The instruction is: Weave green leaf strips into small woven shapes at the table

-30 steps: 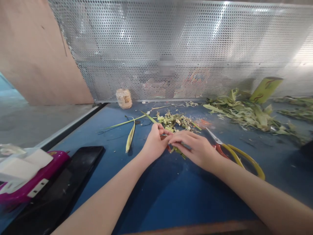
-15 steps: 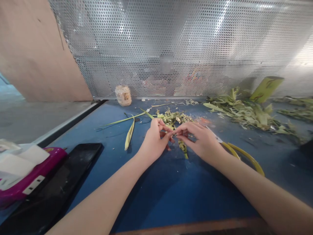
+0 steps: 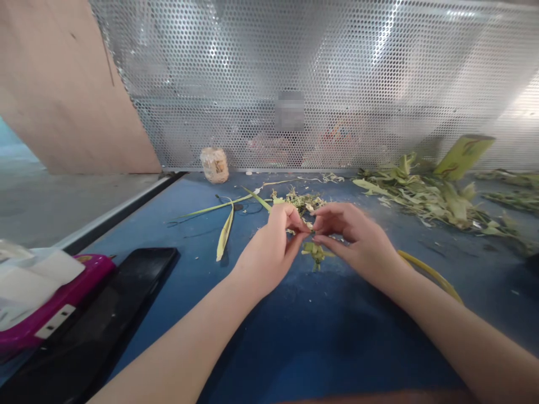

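Observation:
My left hand [image 3: 275,241] is closed in a pinch over the middle of the blue table. At its fingertips is something small and yellowish, too fine to make out. Facing it closely, my right hand [image 3: 356,233] has its thumb and fingers curved with a gap between them, and I see nothing held in it. Just below the fingertips is a small green, leafy piece [image 3: 316,252]. Whether it lies on the table or hangs from the fingers is unclear. Behind the hands lies a heap of shredded greenish plant bits [image 3: 301,201], partly covered by them.
A folded husk-like leaf [image 3: 224,234] and long green stalks [image 3: 210,209] lie left. A wrapped pale roll [image 3: 215,165] stands by the perforated metal panel [image 3: 252,67]. Leaves [image 3: 429,196] pile at right beside a yellow-green box [image 3: 463,157]. A black tray [image 3: 138,280] and magenta box [image 3: 95,269] sit near left.
Both hands have shifted slightly right. My right thumb and fingers have spread apart from a pinch at the left fingertips. The small green piece below looks turned or moved.

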A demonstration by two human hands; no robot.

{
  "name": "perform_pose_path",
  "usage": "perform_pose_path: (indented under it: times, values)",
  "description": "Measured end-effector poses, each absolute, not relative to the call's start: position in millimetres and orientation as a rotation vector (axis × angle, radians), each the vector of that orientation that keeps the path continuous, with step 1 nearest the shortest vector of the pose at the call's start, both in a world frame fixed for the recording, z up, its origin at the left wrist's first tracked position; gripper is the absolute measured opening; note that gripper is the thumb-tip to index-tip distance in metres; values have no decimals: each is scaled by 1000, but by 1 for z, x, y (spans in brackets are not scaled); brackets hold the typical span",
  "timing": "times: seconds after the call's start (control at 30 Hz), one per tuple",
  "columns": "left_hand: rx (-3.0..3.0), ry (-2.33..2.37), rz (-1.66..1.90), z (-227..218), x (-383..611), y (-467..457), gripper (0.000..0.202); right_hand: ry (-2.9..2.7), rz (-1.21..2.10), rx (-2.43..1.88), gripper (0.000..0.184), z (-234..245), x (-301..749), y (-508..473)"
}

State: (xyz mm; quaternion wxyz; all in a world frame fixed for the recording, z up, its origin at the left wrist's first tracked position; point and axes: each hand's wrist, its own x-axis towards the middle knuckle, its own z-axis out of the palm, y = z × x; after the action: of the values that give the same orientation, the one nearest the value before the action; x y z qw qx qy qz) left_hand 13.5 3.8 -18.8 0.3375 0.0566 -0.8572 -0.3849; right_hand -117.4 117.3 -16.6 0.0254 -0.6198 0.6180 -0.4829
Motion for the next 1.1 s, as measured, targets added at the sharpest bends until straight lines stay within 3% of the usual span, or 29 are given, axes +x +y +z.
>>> perform_pose_path:
  times: [0.4,0.67,0.87,1.1]
  values:
    - [90,-2316,-809,-16,16,6,16,2060,-1424,-1916,24,-17,-113,121]
    - [7,-2204,-929,-22,14,9,23,1827,-1639,-1603,25,-9,-110,116]
    - [-2,-1944,-1250,-12,17,14,45,1596,-1740,-1384,33,-5,-112,115]
    - [26,-2031,-1352,-7,19,17,52,1412,-1756,-1305,39,-7,-112,116]
